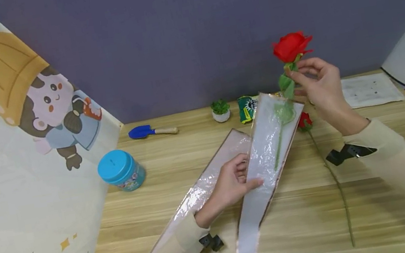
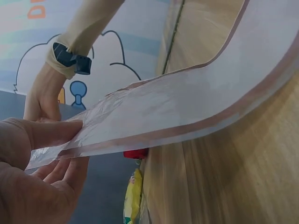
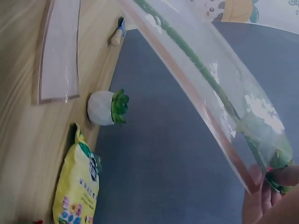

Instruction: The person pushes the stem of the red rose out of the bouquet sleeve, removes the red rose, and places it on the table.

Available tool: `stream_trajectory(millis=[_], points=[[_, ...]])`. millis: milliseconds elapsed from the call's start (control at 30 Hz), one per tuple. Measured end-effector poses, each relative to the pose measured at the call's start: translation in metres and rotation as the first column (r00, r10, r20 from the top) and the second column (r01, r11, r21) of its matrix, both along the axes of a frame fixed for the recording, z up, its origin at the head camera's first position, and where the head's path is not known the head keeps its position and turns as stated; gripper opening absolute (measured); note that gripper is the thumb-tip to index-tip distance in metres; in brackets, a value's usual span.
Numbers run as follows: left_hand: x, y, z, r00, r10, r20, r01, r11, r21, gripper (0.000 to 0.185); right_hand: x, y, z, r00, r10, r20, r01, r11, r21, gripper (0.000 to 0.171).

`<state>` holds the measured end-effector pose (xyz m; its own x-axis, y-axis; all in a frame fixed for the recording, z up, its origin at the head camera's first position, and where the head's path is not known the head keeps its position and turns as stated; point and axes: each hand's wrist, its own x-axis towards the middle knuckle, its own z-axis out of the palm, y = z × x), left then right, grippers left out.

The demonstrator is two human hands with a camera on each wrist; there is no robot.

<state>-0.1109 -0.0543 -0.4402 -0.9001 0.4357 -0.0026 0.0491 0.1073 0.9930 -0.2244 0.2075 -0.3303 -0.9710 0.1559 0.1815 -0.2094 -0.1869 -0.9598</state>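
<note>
My right hand [image 1: 321, 87] pinches a red artificial rose [image 1: 291, 47] just below its bloom. Its stem and a leaf show through a clear, pink-edged flower sleeve [image 1: 264, 145], while the bloom stands above the top opening. My left hand [image 1: 232, 182] grips that sleeve around its middle, thumb on the front and fingers behind. In the left wrist view the sleeve [image 2: 177, 107] curves down from the thumb. The right wrist view shows the green stem [image 3: 201, 65] inside the plastic. Flat on the table lies a second sleeve [image 1: 201, 187], partly behind my left hand.
Another red rose [image 1: 304, 121] lies on the wooden table, right of the held sleeve. Along the back are a blue toy shovel [image 1: 141, 132], a small potted plant [image 1: 220, 112], a bag [image 3: 77, 184] and a white cloth [image 1: 371, 90]. A blue jar [image 1: 122, 170] stands left.
</note>
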Motion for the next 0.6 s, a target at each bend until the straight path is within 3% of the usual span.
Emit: stream_trajectory(millis=[367, 500, 600], points=[[0.006, -0.012, -0.002, 0.998, -0.057, -0.005, 0.056, 0.994, -0.096, 0.058, -0.008, 0.025, 0.027, 0.997, -0.064, -0.052, 0.06, 0.995, -0.075, 0.027], [0.009, -0.019, -0.004, 0.996, -0.081, -0.028, 0.077, 0.99, -0.115, 0.042, -0.01, 0.041, 0.046, 0.99, -0.104, -0.091, 0.094, 0.989, -0.114, 0.031], [0.011, -0.026, -0.004, 0.996, -0.083, -0.034, 0.079, 0.991, -0.112, 0.041, -0.011, 0.053, 0.058, 0.983, -0.136, -0.126, 0.117, 0.982, -0.15, 0.033]])
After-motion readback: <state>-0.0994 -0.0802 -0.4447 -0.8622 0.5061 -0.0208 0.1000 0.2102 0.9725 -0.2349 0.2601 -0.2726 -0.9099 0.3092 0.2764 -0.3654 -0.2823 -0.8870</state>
